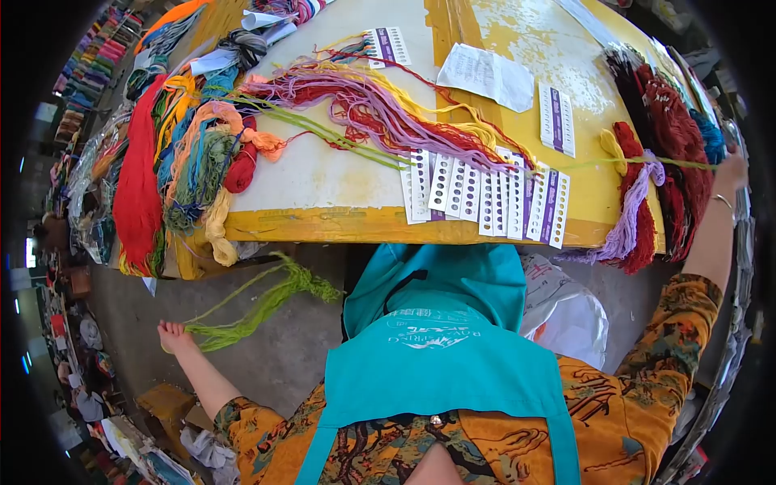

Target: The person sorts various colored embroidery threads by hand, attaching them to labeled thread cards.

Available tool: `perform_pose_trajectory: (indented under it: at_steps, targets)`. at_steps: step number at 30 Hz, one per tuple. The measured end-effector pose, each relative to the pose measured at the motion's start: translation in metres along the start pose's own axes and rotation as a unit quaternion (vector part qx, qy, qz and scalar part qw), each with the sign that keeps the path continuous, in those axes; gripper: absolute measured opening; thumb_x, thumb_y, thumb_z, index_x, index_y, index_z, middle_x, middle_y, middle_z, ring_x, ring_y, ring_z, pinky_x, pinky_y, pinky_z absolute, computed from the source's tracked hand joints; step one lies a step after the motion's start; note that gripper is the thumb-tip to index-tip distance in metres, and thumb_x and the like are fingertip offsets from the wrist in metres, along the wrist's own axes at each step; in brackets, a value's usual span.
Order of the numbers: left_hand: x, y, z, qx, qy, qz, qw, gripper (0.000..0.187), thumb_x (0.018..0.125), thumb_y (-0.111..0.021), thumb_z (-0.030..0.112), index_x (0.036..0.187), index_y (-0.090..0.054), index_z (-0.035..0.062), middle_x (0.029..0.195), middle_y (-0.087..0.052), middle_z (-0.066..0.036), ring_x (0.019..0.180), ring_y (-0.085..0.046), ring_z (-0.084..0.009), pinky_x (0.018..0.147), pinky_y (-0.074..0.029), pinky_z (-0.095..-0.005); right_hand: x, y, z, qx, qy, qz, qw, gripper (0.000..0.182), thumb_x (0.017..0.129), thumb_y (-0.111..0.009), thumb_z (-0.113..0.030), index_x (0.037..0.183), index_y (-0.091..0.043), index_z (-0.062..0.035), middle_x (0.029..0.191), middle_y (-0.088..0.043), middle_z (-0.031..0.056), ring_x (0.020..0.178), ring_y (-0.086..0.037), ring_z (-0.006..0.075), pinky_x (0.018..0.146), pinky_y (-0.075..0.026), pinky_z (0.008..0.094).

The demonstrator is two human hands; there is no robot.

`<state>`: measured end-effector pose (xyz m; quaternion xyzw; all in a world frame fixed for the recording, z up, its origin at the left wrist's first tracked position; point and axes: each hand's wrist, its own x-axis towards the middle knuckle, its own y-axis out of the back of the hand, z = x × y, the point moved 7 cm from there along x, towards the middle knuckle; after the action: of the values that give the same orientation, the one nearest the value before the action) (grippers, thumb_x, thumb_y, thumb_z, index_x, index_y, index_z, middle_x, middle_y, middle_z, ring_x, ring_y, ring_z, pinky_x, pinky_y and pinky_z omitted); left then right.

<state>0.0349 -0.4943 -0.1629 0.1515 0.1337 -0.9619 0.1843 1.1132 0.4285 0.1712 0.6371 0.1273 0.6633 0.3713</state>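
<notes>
My left hand is out to the left, beyond the table edge, closed on a skein of lime-green embroidery thread that swings over the floor. Stretched far to the right, my right hand is closed at the end of a light green strand, which runs taut across the table's right side. Several punched thread cards lie in a row at the front edge. Lilac threads, with red and yellow ones, trail onto these cards. Green strands also reach them from the left.
Bundled skeins, including a red one, crowd the table's left end. Dark red hanks and a lilac hank hang at the right. A crumpled paper and another punched card lie on the table. A white plastic bag stands below.
</notes>
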Motion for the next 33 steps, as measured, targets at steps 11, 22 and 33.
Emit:
perform_pose_trajectory:
  at_steps: [11, 22, 33]
  targets:
    - [-0.425, -0.264, -0.148, -0.148, 0.394, -0.632, 0.651, 0.049, 0.103, -0.038, 0.030, 0.149, -0.029, 0.0129, 0.052, -0.028, 0.007, 0.039, -0.020, -0.0032, 0.037, -0.019, -0.0216, -0.306, 0.200, -0.376, 0.704, 0.168, -0.484, 0.492, 0.034, 0.090, -0.055, -0.014, 0.123, -0.049, -0.0093, 0.086, -0.068, 0.0010, 0.056, -0.038, 0.0016, 0.048, -0.029, 0.0170]
    - [-0.574, -0.318, -0.207, 0.139, 0.287, -0.718, 0.619, 0.011, 0.095, -0.059, 0.019, 0.098, -0.056, 0.0097, 0.070, -0.049, 0.005, 0.043, -0.030, 0.0006, 0.039, -0.020, -0.0163, -0.433, 0.253, -0.442, 0.705, 0.167, -0.602, 0.337, 0.032, 0.090, -0.060, -0.008, 0.121, -0.050, -0.0057, 0.071, -0.057, -0.0024, 0.062, -0.044, 0.0021, 0.054, -0.032, 0.0191]
    - [-0.549, -0.338, -0.238, 0.279, 0.232, -0.665, 0.653, 0.023, 0.095, -0.052, 0.021, 0.109, -0.059, 0.0049, 0.100, -0.065, -0.006, 0.051, -0.039, -0.0037, 0.045, -0.029, -0.0213, -0.448, 0.183, -0.454, 0.685, 0.078, -0.455, 0.564, 0.012, 0.090, -0.063, -0.011, 0.091, -0.065, 0.0005, 0.076, -0.066, 0.0065, 0.067, -0.058, 0.0109, 0.063, -0.048, 0.0265]
